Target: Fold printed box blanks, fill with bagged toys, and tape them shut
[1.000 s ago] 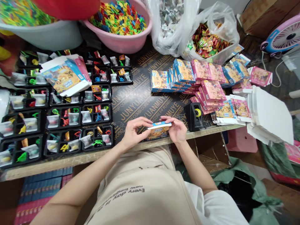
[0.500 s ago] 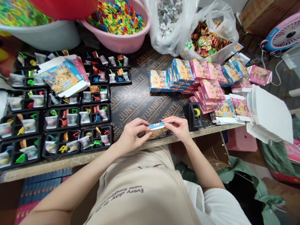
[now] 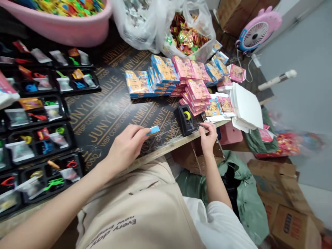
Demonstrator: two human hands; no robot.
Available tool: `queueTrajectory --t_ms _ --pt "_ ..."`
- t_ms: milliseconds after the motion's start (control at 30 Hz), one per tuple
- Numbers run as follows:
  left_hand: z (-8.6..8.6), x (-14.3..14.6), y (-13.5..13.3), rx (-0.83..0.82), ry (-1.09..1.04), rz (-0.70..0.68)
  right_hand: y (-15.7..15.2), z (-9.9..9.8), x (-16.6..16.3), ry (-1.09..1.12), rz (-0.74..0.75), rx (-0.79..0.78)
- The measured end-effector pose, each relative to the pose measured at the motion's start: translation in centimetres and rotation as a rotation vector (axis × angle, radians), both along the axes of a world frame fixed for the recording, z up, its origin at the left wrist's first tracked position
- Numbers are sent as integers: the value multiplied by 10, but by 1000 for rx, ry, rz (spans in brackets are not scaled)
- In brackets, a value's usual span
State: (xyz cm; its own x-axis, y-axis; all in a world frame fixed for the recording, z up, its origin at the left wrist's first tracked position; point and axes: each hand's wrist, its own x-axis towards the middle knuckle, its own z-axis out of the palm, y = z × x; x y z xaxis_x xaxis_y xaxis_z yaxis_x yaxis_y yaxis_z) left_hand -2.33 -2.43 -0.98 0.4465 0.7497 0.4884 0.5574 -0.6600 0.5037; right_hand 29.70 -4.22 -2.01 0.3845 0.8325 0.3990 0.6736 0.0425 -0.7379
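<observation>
My left hand [image 3: 124, 147] is closed on a small blue box [image 3: 153, 130], thumb and fingers clamped on its near end. The box pokes out toward 1 o'clock just above the plywood tabletop [image 3: 103, 107], close to the near edge. At 3 o'clock from it, my right hand [image 3: 209, 138] sits at the table's edge, thumb and forefinger pinched together just beside the black tape dispenser [image 3: 181, 126]. There may be a tape end between them, but it is too thin to make out. The dispenser stands at the edge with its yellow roll [image 3: 187, 115] showing. At 9 o'clock from my left hand lie black trays [image 3: 68, 136] holding little packets and coloured plastic toys. Beyond the dispenser, at 12 o'clock, blue boxes [image 3: 137, 83] and pink boxes [image 3: 198, 90] are stacked, with flat white cartons [image 3: 246, 107] at 2 o'clock. Farthest off are a pink basin [image 3: 64, 29] at 11 o'clock, clear bags of sweets [image 3: 186, 36] at 12 and a pink fan [image 3: 255, 29] at 1.
</observation>
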Motion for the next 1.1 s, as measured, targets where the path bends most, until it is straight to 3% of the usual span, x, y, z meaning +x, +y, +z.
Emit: queueTrajectory --t_ms 100,200,300,467,600,733,900,1000,1100 --pt "-8 3 0 60 43 -33 2 -11 32 -16 77 -228" --pt "-14 8 -3 75 53 -41 8 -19 36 34 169 -324" --pt "-17 9 -4 89 40 -28 11 -20 27 52 164 -256" --pt "-17 5 -2 56 11 -43 -1 -25 20 209 -25 -96" --pt "-17 3 -4 113 23 -43 -13 -39 18 409 -92 -138" --pt "-17 6 -6 159 67 8 -16 -51 19 453 -126 -168" --pt "-15 11 -9 178 106 61 -21 -42 0 519 -243 -52" --pt "-15 14 -10 179 72 57 -28 -21 -42 693 -102 -130" --pt "-18 14 -8 172 21 41 -31 2 -91 970 290 -435"
